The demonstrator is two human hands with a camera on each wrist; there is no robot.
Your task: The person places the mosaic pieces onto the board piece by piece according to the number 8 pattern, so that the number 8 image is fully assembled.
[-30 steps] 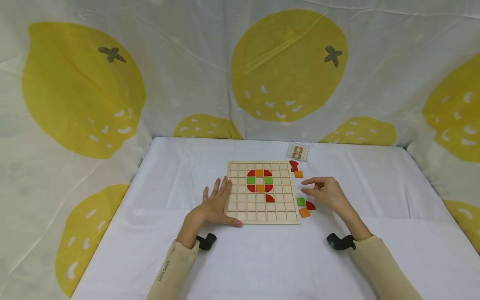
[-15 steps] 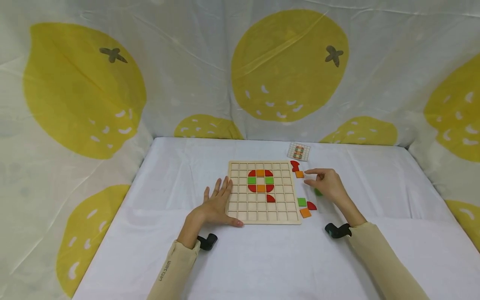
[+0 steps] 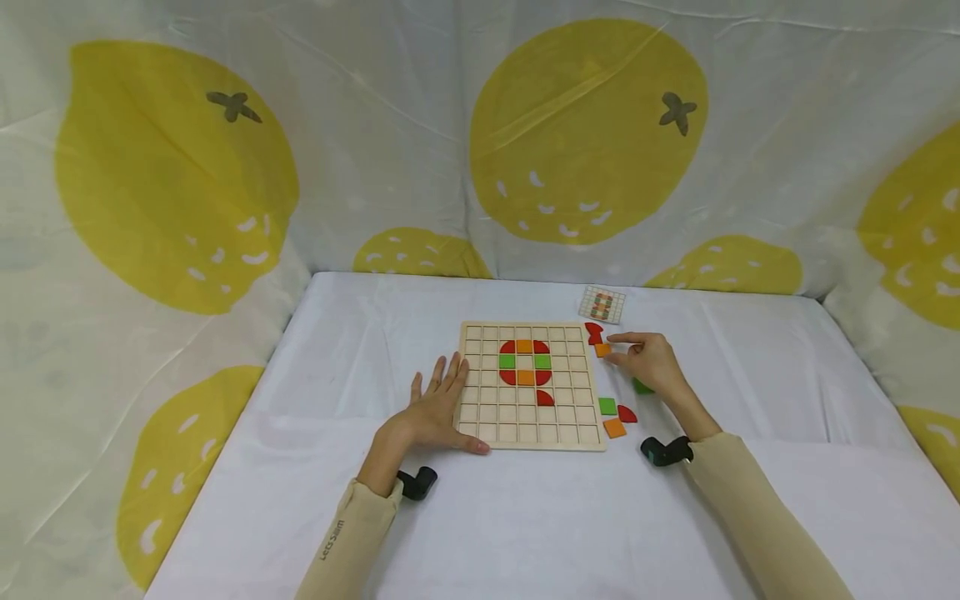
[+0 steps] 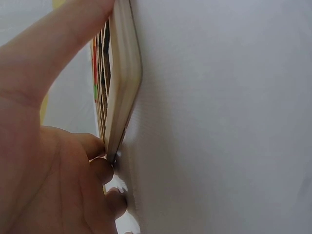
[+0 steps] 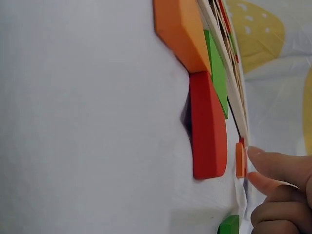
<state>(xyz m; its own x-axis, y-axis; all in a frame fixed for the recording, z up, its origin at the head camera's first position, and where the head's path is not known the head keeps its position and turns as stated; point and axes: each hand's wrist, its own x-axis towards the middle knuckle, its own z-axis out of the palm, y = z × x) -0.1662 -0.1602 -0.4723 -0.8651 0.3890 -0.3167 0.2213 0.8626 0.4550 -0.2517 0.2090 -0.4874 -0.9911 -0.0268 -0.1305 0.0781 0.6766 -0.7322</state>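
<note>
A square wooden grid board [image 3: 487, 417] lies on the white cloth. My left hand [image 3: 427, 417] rests against its left edge with fingers spread, thumb along the front edge. On the board, red quarter-rounds, orange squares and green squares form a ring, with one red quarter-round [image 3: 545, 398] below it. Right of the board, the thumb and index finger of my right hand [image 3: 648, 362] stand apart at the edge of an orange square tile [image 3: 602, 350], which lies on the cloth; its other fingers curl. Whether the fingertips press the tile is unclear.
A small pattern card [image 3: 602, 305] lies behind the board. Two red pieces [image 3: 594, 332] touch near the orange tile. Closer to me are a green square [image 3: 607, 406], a red quarter-round [image 3: 627, 414] and an orange square [image 3: 615, 428]. Another green piece [image 3: 642, 386] lies beneath the right hand.
My right hand has moved away from me to the upper orange tile, uncovering a green piece below it. The left hand stays at the board's edge.
</note>
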